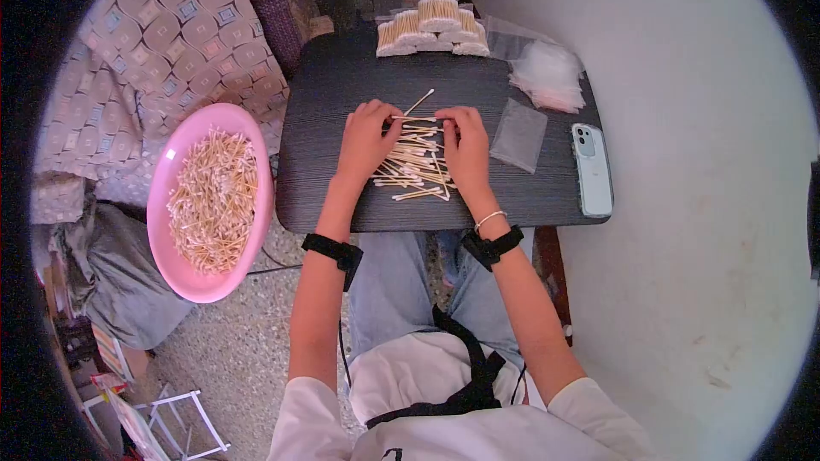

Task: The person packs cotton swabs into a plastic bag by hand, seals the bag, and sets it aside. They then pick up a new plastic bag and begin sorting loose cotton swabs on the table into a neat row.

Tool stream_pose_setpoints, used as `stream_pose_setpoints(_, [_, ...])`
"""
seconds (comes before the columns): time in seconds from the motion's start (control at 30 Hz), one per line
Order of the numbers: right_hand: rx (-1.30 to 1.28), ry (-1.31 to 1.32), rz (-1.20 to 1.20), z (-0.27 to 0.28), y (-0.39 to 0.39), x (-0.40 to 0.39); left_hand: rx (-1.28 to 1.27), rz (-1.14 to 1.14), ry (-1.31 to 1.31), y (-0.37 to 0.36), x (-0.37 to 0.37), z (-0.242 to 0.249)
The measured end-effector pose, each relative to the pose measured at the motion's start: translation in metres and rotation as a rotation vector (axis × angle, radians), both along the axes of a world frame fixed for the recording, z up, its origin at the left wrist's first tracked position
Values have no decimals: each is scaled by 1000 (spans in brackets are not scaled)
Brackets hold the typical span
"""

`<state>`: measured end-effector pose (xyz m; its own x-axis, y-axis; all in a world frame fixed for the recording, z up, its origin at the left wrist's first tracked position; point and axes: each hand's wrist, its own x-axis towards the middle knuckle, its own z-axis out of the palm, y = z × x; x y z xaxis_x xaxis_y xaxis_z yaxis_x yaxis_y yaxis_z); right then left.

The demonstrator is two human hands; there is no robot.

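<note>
Loose cotton swabs (413, 154) lie in a pile on the dark table (325, 77), between my two hands. My left hand (369, 138) is at the pile's left upper edge, its fingers closed at one end of a swab (417, 119) that lies crosswise. At the other end of that swab my right hand (465, 143) has its fingertips pinched together. Just above, another swab (419, 102) lies at a slant. An empty-looking clear bag (519, 137) rests flat to the right of my right hand.
Filled swab packs (438, 14) are stacked at the table's far edge. More clear bags (547, 72) and a phone (592, 171) lie on the right. A pink basin (158, 205) of swabs stands left of the table; a wall (683, 205) rises on the right.
</note>
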<state>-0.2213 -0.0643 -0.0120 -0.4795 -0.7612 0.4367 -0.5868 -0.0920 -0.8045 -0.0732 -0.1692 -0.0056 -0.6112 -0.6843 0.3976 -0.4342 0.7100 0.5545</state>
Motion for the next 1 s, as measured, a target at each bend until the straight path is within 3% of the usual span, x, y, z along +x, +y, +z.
stream_pose_setpoints(0.13, [-3,232,-7,1,1,0,53,-28,32,-1,0,0])
stream_pose_setpoints(0.43, [64,169,-28,-2,-1,1,-34,-134,32,1,2,3])
stream_pose_setpoints(0.63, [42,221,-84,-1,0,3,-140,2,152,2,-5,-3])
stream_pose_setpoints(0.73, [52,189,-47,-1,0,2,-7,-96,127,5,-3,-5])
stream_pose_setpoints(1.0, [-2,150,-16,-1,-1,-2,29,-160,-6,5,-1,-1])
